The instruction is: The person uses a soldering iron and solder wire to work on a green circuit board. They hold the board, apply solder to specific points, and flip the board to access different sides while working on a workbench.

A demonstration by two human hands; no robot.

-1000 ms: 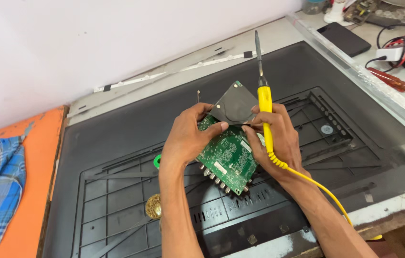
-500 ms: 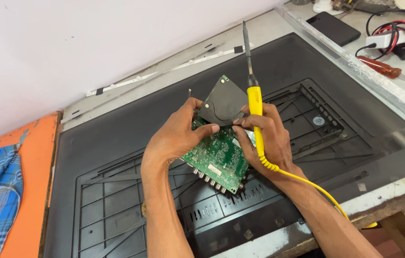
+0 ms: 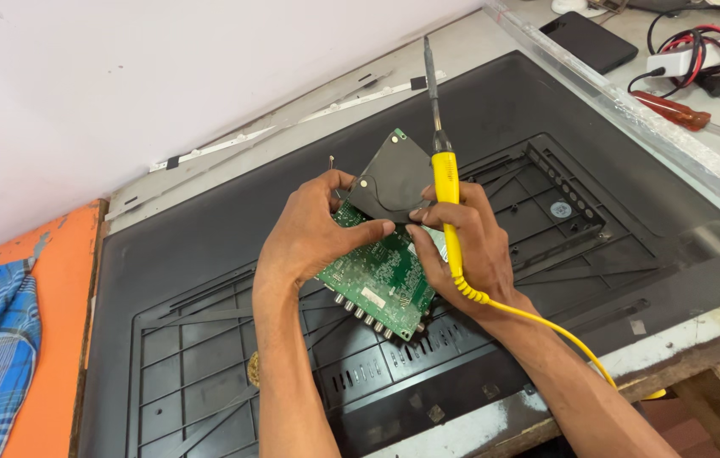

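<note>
Both forearms enter from the bottom edge, cut off below the elbows. The left hand [image 3: 313,233] grips the upper left side of a green circuit board [image 3: 377,280], thumb pressed on its face, and the right hand [image 3: 462,246] closes round a yellow-handled soldering iron [image 3: 443,174] while its fingertips also pinch the board. A dark grey square plate [image 3: 394,180] covers the board's top; what lies under it is hidden. All this is held above a black plastic back panel [image 3: 546,110] lying on the counter [image 3: 699,331]. Farther off sit a black phone [image 3: 589,41], a red-handled screwdriver [image 3: 669,108] and tangled cables [image 3: 708,51], partly cut off.
</note>
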